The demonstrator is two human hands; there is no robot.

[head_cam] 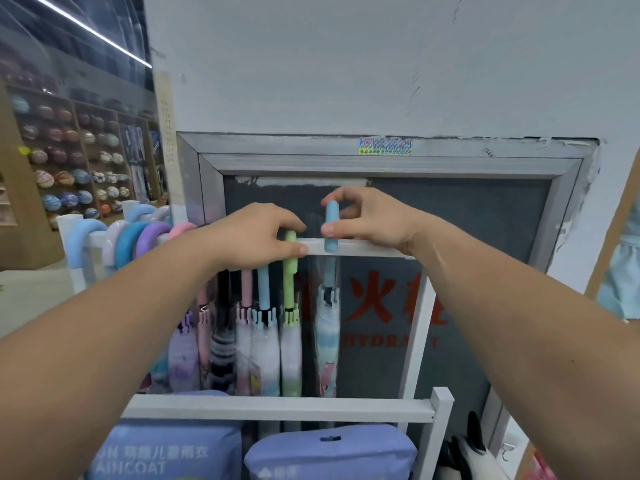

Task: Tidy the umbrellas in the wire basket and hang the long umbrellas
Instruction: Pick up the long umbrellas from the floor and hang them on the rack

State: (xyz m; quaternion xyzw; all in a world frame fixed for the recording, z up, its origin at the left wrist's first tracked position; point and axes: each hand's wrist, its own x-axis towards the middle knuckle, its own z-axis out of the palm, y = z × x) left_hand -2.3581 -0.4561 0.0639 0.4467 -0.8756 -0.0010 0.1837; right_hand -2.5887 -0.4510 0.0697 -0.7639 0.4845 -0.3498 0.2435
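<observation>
Nearest, two blue raincoat packs (173,452) lie below the white rack's lower bar (277,408). Beyond it, long folded umbrellas hang in a row from the top rail (363,249). The left hand (256,233) is pressed onto the rail with thumb and fingers closed around the hook of the green-handled umbrella (290,271). Just right of it, the right hand (370,220) pinches the blue-handled umbrella's (330,223) hook between thumb and fingertips, the hook sitting over the rail. Far left, shelves of balls (69,168).
</observation>
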